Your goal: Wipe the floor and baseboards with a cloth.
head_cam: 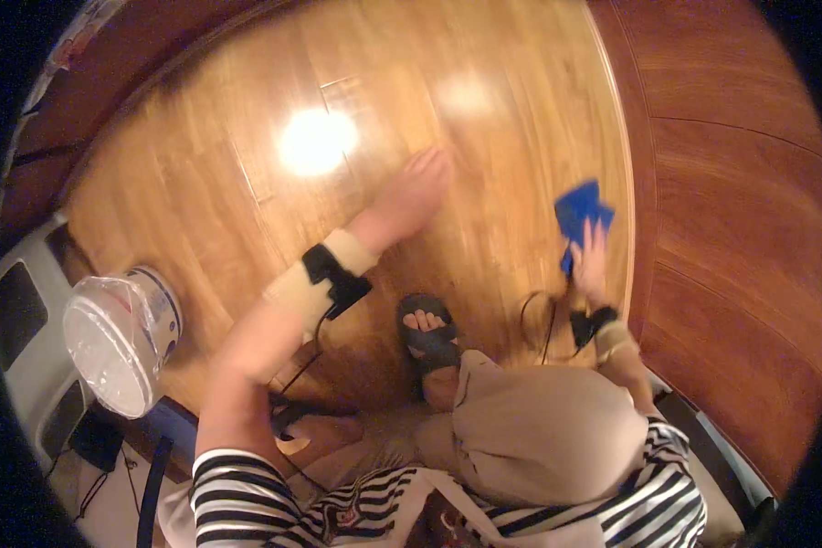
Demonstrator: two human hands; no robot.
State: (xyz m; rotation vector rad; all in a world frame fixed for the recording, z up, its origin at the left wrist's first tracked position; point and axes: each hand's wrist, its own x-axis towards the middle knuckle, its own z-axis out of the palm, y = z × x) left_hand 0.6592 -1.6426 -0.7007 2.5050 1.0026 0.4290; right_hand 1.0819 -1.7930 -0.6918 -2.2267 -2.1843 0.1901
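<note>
Out to the right, my right hand (592, 264) has its fingers on a blue cloth (579, 209), which lies against the wooden floor (514, 274) near the baseboard. The fingers spread over the cloth's near side, with the thumb at its left edge. My left hand (411, 195) reaches over the floor in the middle of the view, back side up and slightly blurred. No object shows in it, and its palm is hidden. Each wrist wears a beige band with a black device and a cable; the left device (335, 281) is the clearer one.
At the left stands a white bucket (161, 301) lined with clear plastic, beside a grey plastic stool (31, 342). Reddish-brown wooden panels (733, 226) line the right side. A sandalled foot (428, 335) and a bent knee (548, 431) are close below my hands. Lamp glare marks the floor.
</note>
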